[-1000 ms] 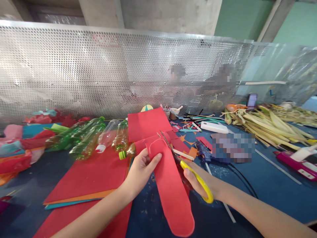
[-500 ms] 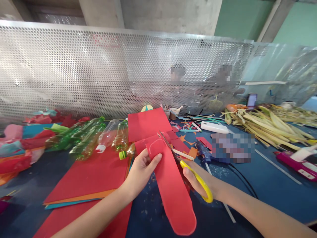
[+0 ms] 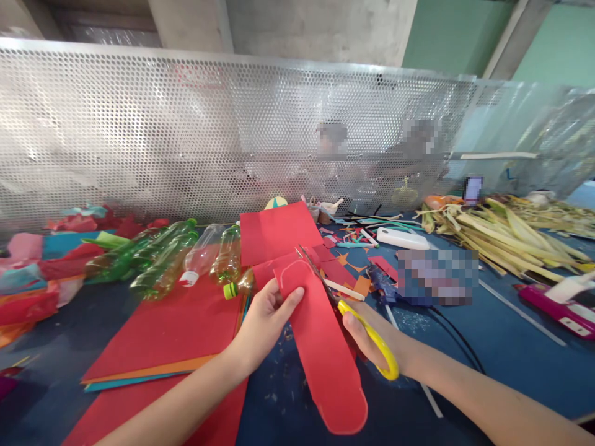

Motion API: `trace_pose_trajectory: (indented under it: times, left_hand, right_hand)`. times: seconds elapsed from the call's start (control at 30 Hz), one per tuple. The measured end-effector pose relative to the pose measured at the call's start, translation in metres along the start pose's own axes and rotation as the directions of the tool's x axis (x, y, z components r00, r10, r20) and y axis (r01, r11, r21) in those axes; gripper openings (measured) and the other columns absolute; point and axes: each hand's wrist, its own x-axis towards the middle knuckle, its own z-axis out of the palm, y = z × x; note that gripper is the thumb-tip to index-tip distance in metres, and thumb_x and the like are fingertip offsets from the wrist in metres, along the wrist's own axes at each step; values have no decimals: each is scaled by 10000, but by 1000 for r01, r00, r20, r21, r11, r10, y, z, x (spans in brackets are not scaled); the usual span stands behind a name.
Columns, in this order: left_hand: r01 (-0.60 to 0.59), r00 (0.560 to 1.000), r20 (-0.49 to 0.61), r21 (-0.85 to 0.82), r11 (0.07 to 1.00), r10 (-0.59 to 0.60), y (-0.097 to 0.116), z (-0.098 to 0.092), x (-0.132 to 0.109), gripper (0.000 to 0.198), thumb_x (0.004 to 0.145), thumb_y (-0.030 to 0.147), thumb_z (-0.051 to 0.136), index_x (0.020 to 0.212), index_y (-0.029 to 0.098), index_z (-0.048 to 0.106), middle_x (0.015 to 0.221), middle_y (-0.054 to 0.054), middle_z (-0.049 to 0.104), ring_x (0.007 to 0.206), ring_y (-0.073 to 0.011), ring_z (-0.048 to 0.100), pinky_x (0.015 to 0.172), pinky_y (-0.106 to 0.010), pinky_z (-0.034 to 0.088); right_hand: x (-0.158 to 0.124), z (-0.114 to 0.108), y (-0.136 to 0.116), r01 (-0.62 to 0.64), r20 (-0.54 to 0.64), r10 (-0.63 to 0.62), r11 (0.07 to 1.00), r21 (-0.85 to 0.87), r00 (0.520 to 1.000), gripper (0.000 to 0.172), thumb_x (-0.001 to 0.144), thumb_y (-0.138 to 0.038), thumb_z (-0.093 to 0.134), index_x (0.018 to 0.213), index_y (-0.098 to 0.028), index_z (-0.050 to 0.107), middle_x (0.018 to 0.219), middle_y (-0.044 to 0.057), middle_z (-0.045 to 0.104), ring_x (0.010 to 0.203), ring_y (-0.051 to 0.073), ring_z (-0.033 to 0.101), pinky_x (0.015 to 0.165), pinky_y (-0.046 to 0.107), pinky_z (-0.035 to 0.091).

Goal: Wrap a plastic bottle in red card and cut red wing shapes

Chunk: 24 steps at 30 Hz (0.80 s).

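At the far left of the blue counter [image 3: 488,353] lies a heap of crumpled coloured paper [image 3: 28,279]. Beside it, several plastic bottles [image 3: 162,260] rest on their sides, one clear and the others green-tinted. In front of them lies a stack of flat sheets [image 3: 171,334], red on top with orange and blue edges showing beneath.

The left hand [image 3: 263,325] reaches over this stack. Its fingers are closed on the left edge of a long red strip [image 3: 320,347], with the thumb pressed on top and the rest curled underneath. The red strip has rounded ends and is held above the counter in the middle of the view, running from the hand toward the person.

The scissors [image 3: 353,316] meet the strip's right edge with their blades partly apart. The right hand [image 3: 376,347] holds them with its fingers wrapped tight round the yellow handle.

Farther right, a blue glue gun [image 3: 383,285] lies among paper scraps. Beyond it is a pile of dried leaves [image 3: 506,235], and a pink object [image 3: 558,306] sits at the edge. A perforated metal screen [image 3: 186,136] runs along the back.
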Motion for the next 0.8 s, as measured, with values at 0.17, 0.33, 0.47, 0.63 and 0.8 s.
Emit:
trace_pose_trajectory:
  times: [0.17,0.33,0.47,0.63,0.8]
  left_hand:
    - [-11,1000,3,-9,1000,11,1,0,0,379,732,442,731,995,191,621,953,-56,762,829,-237,725,763,-353,583]
    - [6,1000,2,-14,1000,-6,2,0,0,408,710,458,743,1003,198,625,940,-53,765,816,-244,728,739,-359,586]
    - [16,1000,9,-25,1000,-16,5,1,-1,392,708,457,748,978,198,631,912,-47,768,795,-241,731,719,-348,589]
    - [27,1000,8,-45,999,-26,7,-2,-1,373,701,434,764,953,188,639,866,-46,770,742,-227,731,668,-316,590]
    - [45,999,4,-34,998,-45,11,-7,0,325,714,415,763,912,182,653,829,-40,768,692,-199,725,664,-292,589]
  right_hand:
    - [0,3,3,-21,3,21,1000,17,1000,573,956,-631,178,815,-211,543,610,12,483,603,192,514,634,328,460]
    - [-4,5,1,-61,-1,61,997,57,998,594,933,-681,152,772,-218,488,526,-30,395,479,149,425,493,288,391]
    - [-6,6,3,-109,15,108,988,112,994,585,923,-697,178,795,-214,483,501,-48,371,406,122,370,415,266,329]
    - [-5,2,6,-117,79,106,981,156,991,649,890,-744,195,902,-190,533,547,-45,405,385,99,349,383,252,323]
    - [-1,-3,5,-62,64,53,988,138,997,657,863,-777,196,831,-194,498,571,-51,354,409,80,283,372,234,325]
